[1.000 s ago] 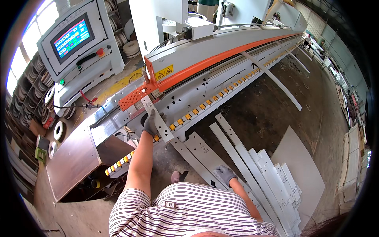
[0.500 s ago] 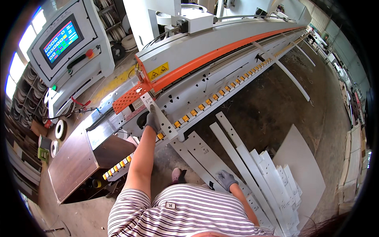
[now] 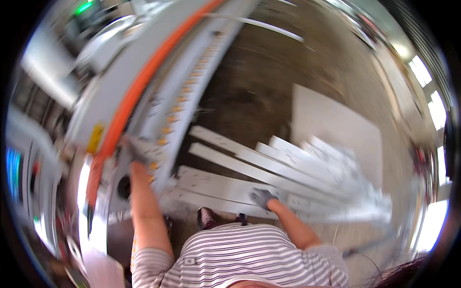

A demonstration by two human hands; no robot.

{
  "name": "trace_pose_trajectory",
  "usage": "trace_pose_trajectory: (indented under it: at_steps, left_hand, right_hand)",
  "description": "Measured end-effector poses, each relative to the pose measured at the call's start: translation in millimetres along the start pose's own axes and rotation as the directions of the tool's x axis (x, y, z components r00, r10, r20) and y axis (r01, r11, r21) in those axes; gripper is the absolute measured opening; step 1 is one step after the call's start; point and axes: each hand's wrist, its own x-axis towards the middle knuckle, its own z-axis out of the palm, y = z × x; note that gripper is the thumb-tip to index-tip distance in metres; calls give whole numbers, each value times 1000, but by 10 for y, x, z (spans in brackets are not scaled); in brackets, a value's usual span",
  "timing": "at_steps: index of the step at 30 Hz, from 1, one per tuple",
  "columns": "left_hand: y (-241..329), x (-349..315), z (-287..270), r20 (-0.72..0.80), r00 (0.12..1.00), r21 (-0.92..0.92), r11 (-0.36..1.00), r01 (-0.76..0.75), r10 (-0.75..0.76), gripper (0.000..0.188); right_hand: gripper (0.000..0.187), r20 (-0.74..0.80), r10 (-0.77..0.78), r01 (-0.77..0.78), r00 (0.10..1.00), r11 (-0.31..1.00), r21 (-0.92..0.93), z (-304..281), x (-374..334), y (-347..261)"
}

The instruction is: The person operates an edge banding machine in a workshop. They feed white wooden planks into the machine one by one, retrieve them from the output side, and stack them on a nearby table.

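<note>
My left hand (image 3: 136, 150), in a grey glove, is at a short white board (image 3: 153, 150) at the near end of a long machine. Motion blur smears its fingers and I cannot make out its grip. My right hand (image 3: 262, 197), gloved in grey too, lies over a long white panel (image 3: 216, 183) with dark holes, its fingers somewhat spread. Another narrow panel (image 3: 206, 199) lies along the near side of that one.
An orange rail (image 3: 137, 91) and a row of yellow rollers (image 3: 181, 99) run along the machine. Beyond my right hand, several white strips (image 3: 288, 161) lie fanned and stacked beside a large pale sheet (image 3: 331, 113). A blurred control screen (image 3: 13, 173) is at far left.
The view has swung to the right, blurring the scene. My left hand stays at the short board by the machine. My right hand stays over the panels, its fingers now looking more spread.
</note>
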Motion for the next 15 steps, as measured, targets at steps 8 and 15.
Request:
trace_pose_trajectory:
  at_steps: [8, 15]
  left_hand:
    - [-122, 145, -460, 37, 940, -874, 444, 194, -339, 39]
    - [676, -2136, -997, -138, 989, -847, 512, -145, 52, 34]
  right_hand:
    - [41, -739, 225, -270, 635, 961, 62, -373, 847, 1436]
    - [43, -827, 177, -478, 534, 870, -122, -1149, 1184, 2118]
